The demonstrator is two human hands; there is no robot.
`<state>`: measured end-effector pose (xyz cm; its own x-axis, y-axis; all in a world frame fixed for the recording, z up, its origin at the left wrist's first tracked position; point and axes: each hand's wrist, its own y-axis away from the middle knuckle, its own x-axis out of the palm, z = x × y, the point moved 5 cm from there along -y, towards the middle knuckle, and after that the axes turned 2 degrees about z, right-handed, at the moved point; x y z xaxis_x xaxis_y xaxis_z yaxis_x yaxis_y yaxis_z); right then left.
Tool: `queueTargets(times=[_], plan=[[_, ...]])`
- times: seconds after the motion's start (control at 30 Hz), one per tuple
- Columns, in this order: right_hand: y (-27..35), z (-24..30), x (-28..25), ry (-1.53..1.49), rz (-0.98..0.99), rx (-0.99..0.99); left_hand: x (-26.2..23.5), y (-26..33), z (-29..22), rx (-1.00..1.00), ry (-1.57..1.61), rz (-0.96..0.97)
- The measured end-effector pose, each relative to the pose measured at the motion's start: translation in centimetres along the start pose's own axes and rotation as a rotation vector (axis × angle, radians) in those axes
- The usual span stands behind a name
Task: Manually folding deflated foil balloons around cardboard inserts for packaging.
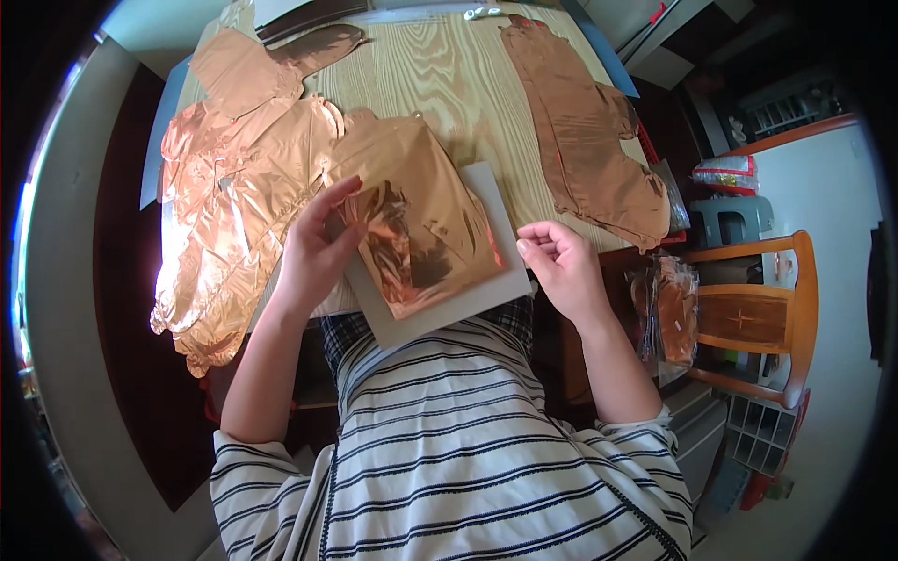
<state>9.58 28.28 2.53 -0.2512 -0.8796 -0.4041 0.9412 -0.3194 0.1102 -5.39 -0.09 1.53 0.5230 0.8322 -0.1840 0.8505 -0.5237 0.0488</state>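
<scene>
A flat, uninflated copper-coloured foil balloon (449, 215) lies over a pale grey card (482, 292) at the table's near edge, in front of my body. Its foil is creased and darkly reflective near the middle. My left hand (318, 245) is at the left side of this foil, thumb and fingers apart, the fingertips against its edge. Just off the card's right edge, my right hand (564, 269) has its fingers curled and the thumb close to the index finger. Whether anything small sits between those fingertips is too fine to see.
Shiny, crumpled foil balloons (234, 187) cover the table's left side. Another flat stack of copper foil (585, 122) lies along the right. Under them is a wood-grain tabletop (421, 56). A wooden chair (748, 313) with a plastic-wrapped foil pack (675, 309) stands at the right.
</scene>
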Motion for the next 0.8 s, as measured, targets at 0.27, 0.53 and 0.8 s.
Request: queueTargets(times=[0.27, 0.53, 0.8], plan=[[-0.6, 1.9, 0.8, 0.219, 0.067, -0.02, 0.6, -1.6, -2.6, 0.328, -0.803, -0.229], [-4.1, 1.3, 0.4, 0.207, 0.194, 0.125, 6.3, 3.5, -3.1, 0.346, -0.921, 0.076], [-6.1, 1.7, 0.8, -0.131, 0.565, 0.359, 5.9, 3.1, -1.8, 0.297, -0.847, 0.1]])
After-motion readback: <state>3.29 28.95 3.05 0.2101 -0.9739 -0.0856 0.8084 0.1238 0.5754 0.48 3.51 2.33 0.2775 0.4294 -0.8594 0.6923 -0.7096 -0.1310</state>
